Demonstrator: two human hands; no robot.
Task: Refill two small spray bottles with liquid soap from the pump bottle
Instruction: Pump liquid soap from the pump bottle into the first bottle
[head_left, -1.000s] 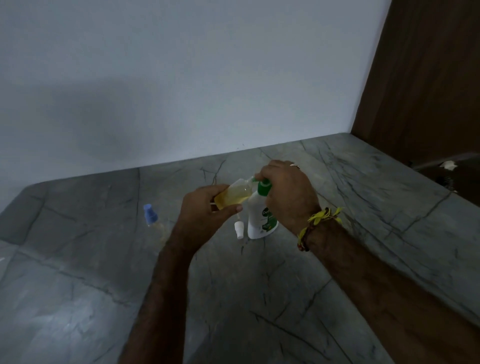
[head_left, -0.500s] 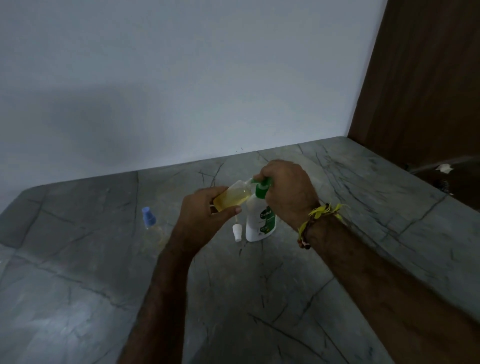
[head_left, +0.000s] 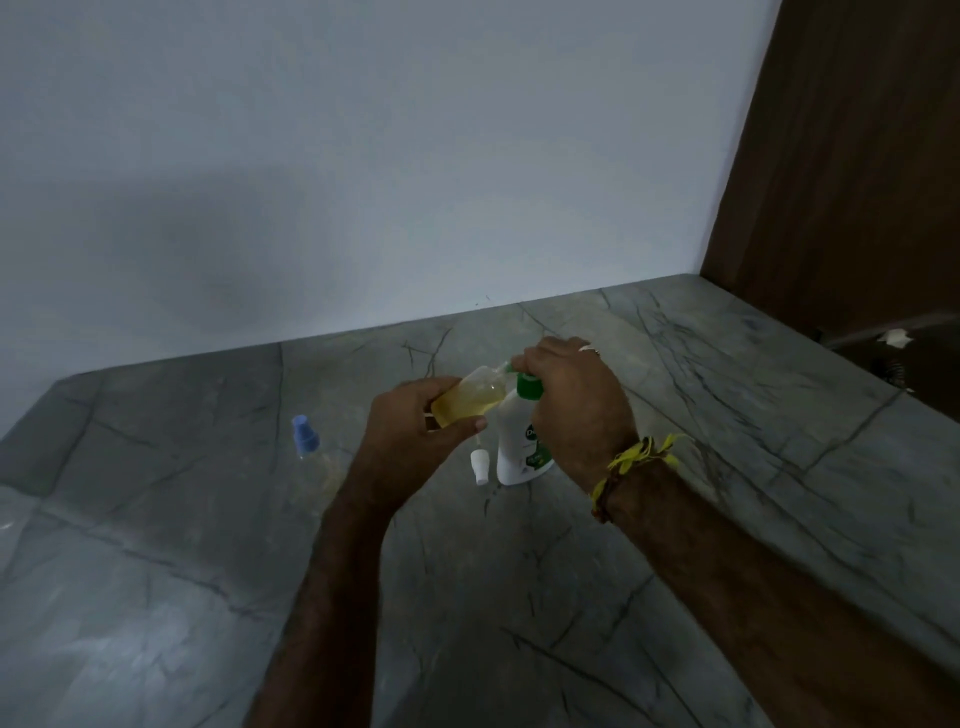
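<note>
Over the grey veined desk (head_left: 675, 519), both hands meet right at the centre. The left hand (head_left: 410, 431) has its fingers (head_left: 467, 423) wrapped around a small clear spray bottle (head_left: 470, 400), tilted with its open neck pointing up and to the right, toward the pump. Yellowish liquid sits inside it, filling most of the body. The right hand (head_left: 571, 405) is clamped over the top of the white pump bottle (head_left: 522, 447), fingers closed around the pump head; only the green collar (head_left: 530, 387) under the palm shows. The pump bottle stands on the desk, leaning slightly, its green label facing the camera. The spray bottle's mouth sits right at the pump's nozzle, though whether they actually touch is hard to tell, the spot being half hidden by the right hand.

Just left of the pump bottle's base, a small white spray cap (head_left: 480, 465) lies on the desk, below the held bottle. Well off to the left stands the second spray bottle (head_left: 307, 452), clear-bodied and faint against the stone, topped with a blue cap (head_left: 304, 434).

A yellow thread band (head_left: 639, 457) circles the right wrist, and a ring (head_left: 589, 349) glints on one finger. Behind, a pale wall (head_left: 363, 182); at the right, a dark wooden panel (head_left: 857, 156).
</note>
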